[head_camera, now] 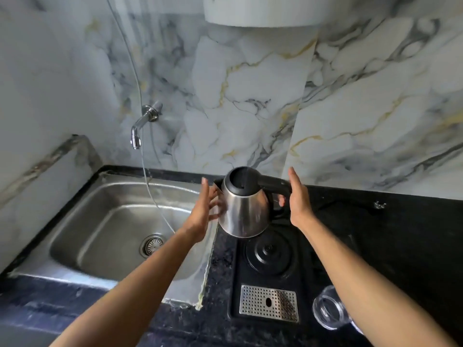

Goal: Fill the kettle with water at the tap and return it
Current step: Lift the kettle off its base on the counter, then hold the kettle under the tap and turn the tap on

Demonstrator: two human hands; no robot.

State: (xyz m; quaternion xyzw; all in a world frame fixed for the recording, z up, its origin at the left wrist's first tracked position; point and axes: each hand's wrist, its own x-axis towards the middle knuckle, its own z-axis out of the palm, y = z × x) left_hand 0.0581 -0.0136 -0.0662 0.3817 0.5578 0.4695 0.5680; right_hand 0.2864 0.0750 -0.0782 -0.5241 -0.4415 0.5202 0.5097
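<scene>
A steel kettle [244, 211] with a black lid and handle hangs tilted just above its round black base [269, 254] on the dark counter. My right hand [299, 199] grips the black handle, fingers curled under it and thumb raised. My left hand [203, 211] is spread flat beside the kettle's left side, near the spout; I cannot tell whether its fingers touch the steel. The chrome tap [140, 128] juts from the marble wall at the left, over the steel sink [100, 221]. No water runs from the tap.
The base sits in a black tray with a perforated metal grille [269, 306] at its front. A clear glass [328, 309] lies by my right forearm. A thin clear hose [155, 196] hangs down the wall into the sink. A white appliance [263, 11] is mounted overhead.
</scene>
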